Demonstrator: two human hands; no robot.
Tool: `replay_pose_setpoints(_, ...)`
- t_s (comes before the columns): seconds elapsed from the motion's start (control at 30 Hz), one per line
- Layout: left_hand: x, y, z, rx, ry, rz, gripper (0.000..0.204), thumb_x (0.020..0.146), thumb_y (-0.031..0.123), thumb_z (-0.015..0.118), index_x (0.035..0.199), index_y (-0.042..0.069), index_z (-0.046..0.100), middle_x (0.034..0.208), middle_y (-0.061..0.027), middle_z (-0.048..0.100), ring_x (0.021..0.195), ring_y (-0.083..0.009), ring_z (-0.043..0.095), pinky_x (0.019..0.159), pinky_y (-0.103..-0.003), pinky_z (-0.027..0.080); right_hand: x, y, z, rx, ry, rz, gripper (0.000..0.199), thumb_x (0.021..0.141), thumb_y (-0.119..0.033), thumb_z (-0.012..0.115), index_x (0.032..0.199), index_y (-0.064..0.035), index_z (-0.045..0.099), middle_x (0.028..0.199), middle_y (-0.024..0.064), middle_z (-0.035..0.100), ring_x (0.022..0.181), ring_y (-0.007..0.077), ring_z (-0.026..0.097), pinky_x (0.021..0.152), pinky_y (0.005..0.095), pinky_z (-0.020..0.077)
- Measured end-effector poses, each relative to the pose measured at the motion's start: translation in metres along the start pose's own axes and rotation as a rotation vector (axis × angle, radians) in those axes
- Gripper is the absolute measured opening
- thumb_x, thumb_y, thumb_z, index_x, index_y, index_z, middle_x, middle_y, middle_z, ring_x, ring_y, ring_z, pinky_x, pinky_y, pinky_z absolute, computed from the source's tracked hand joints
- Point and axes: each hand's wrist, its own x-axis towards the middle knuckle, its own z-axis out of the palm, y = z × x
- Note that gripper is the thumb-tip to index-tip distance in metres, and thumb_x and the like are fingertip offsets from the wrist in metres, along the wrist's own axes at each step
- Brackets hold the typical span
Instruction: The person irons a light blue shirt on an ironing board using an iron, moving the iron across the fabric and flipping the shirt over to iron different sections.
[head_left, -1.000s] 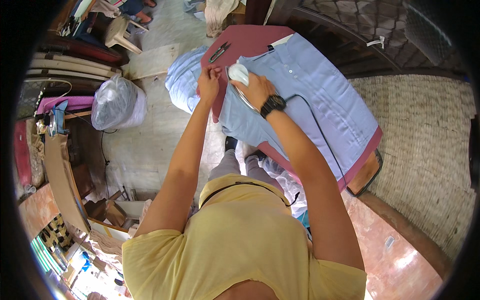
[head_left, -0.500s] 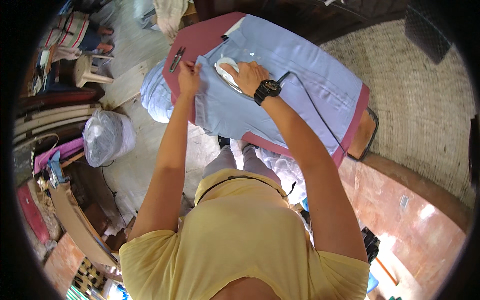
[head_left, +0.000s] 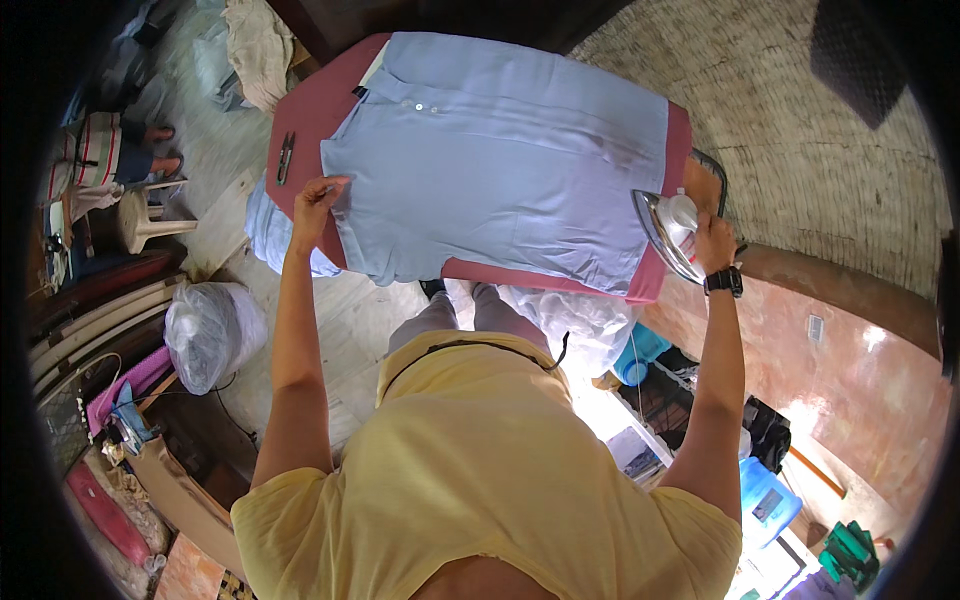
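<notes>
A light blue shirt [head_left: 500, 150] lies spread over a padded maroon ironing board [head_left: 300, 115], two white buttons showing near its far left part. My left hand [head_left: 315, 205] is closed at the shirt's left edge, fingertips pinching the cloth. At the board's right end my right hand [head_left: 714, 244], with a black watch at the wrist, grips a white and silver clothes iron [head_left: 678, 220]. The iron is tipped, its metal rim turned toward the shirt; whether it touches the board is hard to see. Small thread snips [head_left: 286, 158] rest on the board's left part.
More blue cloth [head_left: 268, 232] hangs below the board's left side. Clear plastic sheeting [head_left: 585, 318] bulges under its near edge. A stuffed plastic bag [head_left: 212, 335] and a cream stool [head_left: 145, 220] stand on the left. Another person's feet [head_left: 165, 150] show at far left.
My right hand has carried the iron from the shirt's left part to the board's right end and tipped it. The left hand stays at the shirt's left edge. The view has shifted.
</notes>
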Motion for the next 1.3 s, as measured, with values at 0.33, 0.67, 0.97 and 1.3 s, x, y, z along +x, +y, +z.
replay_pose_setpoints(0.33, 0.015, -0.002, 0.017, 0.327, 0.267, 0.109, 0.024, 0.083, 0.005, 0.072, 0.107, 0.006, 0.072, 0.074, 0.0061, 0.047, 0.064, -0.0052, 0.036, 0.058, -0.022, 0.033, 0.010, -0.118, 0.057, 0.096, 0.015, -0.158, 0.041, 0.093, -0.040, 0.041, 0.083, -0.0115, 0.069, 0.079, 0.0190, 0.068, 0.074, 0.0426, 0.066, 0.071, 0.0542, 0.0533)
replay_pose_setpoints(0.67, -0.017, 0.026, 0.004, 0.050, -0.133, -0.229, 0.023, 0.082, -0.005, 0.069, 0.105, -0.001, 0.069, 0.088, 0.0015, 0.061, 0.081, -0.0084, 0.055, 0.073, -0.023, 0.046, 0.027, -0.050, 0.038, 0.222, -0.214, -0.480, 0.038, 0.091, -0.035, 0.042, 0.075, -0.0107, 0.066, 0.071, 0.0153, 0.067, 0.069, 0.0383, 0.065, 0.066, 0.0511, 0.0522)
replay_pose_setpoints(0.97, -0.035, 0.000, -0.008, 0.191, -0.089, -0.158, 0.039, 0.076, -0.010, 0.070, 0.113, -0.001, 0.060, 0.099, -0.0027, 0.060, 0.088, -0.0111, 0.057, 0.076, -0.023, 0.048, -0.059, -0.248, 0.035, 0.350, -0.218, -0.602, 0.035, 0.091, -0.036, 0.051, 0.081, -0.0101, 0.071, 0.063, 0.0153, 0.064, 0.058, 0.0345, 0.064, 0.057, 0.0481, 0.0507)
replay_pose_setpoints(1.3, -0.087, -0.027, 0.026, -0.172, 0.262, -0.069, 0.020, 0.089, 0.009, 0.067, 0.108, 0.004, 0.062, 0.084, -0.0017, 0.058, 0.073, -0.0111, 0.054, 0.066, -0.023, 0.046, -0.081, -0.345, 0.028, 0.482, -0.309, -0.791, 0.039, 0.097, -0.028, 0.044, 0.079, -0.0019, 0.067, 0.064, 0.0229, 0.063, 0.063, 0.0396, 0.065, 0.061, 0.0509, 0.0523)
